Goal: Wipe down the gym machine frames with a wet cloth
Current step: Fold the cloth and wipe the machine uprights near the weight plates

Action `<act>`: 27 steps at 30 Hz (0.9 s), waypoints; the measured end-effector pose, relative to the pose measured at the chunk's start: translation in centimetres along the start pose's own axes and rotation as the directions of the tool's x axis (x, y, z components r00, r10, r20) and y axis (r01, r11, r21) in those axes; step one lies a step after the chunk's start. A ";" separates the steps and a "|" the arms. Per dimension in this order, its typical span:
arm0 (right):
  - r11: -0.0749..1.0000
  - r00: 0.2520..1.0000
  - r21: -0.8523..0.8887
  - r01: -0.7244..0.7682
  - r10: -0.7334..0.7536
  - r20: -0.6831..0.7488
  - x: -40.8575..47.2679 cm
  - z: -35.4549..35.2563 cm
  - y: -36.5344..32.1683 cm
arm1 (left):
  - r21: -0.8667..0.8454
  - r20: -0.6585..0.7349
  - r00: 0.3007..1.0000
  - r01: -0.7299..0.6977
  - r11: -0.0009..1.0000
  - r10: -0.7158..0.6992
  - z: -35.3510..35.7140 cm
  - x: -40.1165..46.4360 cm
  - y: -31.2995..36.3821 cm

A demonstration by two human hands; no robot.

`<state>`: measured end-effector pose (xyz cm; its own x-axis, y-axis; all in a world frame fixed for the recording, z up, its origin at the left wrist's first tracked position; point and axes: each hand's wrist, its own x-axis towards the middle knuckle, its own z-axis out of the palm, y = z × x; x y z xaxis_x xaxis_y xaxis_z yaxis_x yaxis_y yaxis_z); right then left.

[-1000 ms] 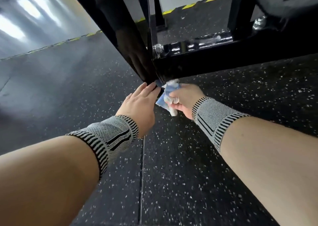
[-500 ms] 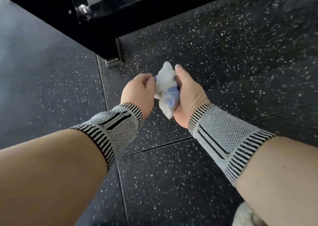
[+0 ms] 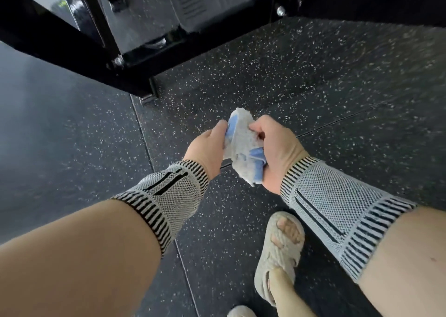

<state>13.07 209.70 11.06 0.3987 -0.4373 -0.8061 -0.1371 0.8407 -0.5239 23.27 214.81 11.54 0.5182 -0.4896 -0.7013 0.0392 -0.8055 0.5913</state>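
Since it bunches up so easily between the two hands, the cloth (image 3: 242, 148) looks soft, light and floppy, and if it is as wet as the task says it will likely feel a little heavy and cling to the fingers. Best taken by a fistful of its middle, I'd say, with a flat face left free for wiping. It sits in the air above the speckled floor (image 3: 313, 80), well short of the black frame (image 3: 72, 49). Her right hand (image 3: 277, 148) has its fingers curled round the wad from beneath; the left hand (image 3: 207, 148) pinches its upper edge. Both forearms reach forward, wrists bent inward toward each other.
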 end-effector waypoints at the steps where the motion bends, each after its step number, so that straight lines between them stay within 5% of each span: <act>1: 1.000 1.000 0.018 0.005 -0.005 0.009 -1.8 -0.2 -0.5 | -0.060 0.010 0.999 0.031 0.998 -0.030 0.0 -1.4 0.6; 6: 0.992 0.992 -0.009 0.128 -0.128 -0.006 -10.4 -0.6 -2.7 | -0.026 0.068 0.996 -0.055 0.998 0.057 -0.9 -8.1 3.6; 13: 0.974 0.982 -0.125 0.190 -0.191 0.006 -21.0 1.3 -5.1 | 0.170 -0.048 0.942 -0.321 0.932 0.333 -3.9 -19.2 8.2; 27: 0.916 0.953 -0.266 0.301 -0.281 0.110 -36.8 5.1 -13.9 | 0.064 -0.108 0.926 -0.358 0.932 0.363 -11.9 -34.6 17.2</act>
<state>4.92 215.76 49.44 0.5185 -0.6179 -0.5911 -0.2467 0.5537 -0.7953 16.19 221.81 50.73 0.5857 -0.7097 -0.3916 -0.2037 -0.5965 0.7763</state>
